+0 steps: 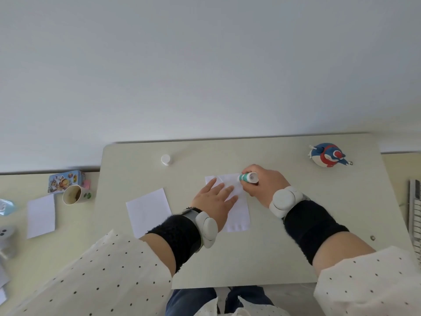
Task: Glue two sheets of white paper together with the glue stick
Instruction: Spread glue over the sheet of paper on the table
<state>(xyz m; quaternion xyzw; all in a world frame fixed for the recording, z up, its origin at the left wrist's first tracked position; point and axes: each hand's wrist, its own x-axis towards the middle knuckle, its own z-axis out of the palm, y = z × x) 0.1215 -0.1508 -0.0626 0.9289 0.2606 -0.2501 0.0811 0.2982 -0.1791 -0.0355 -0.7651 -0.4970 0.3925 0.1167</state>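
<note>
A white sheet of paper (pixel 238 213) lies in the middle of the pale table (pixel 296 224). My left hand (pixel 214 199) presses flat on it with straight fingers. My right hand (pixel 262 183) grips a green-and-white glue stick (pixel 248 177), its tip touching the sheet's far right corner. A second white sheet (pixel 148 210) lies to the left, apart from the first. The glue stick's white cap (pixel 165 159) sits further back on the table.
A blue, red and white bird toy (pixel 328 155) sits at the far right of the table. On the lower side surface to the left are a paper cup (pixel 74 195), a picture tin (pixel 65 181) and another white sheet (pixel 41 215). A keyboard edge (pixel 415 215) shows at right.
</note>
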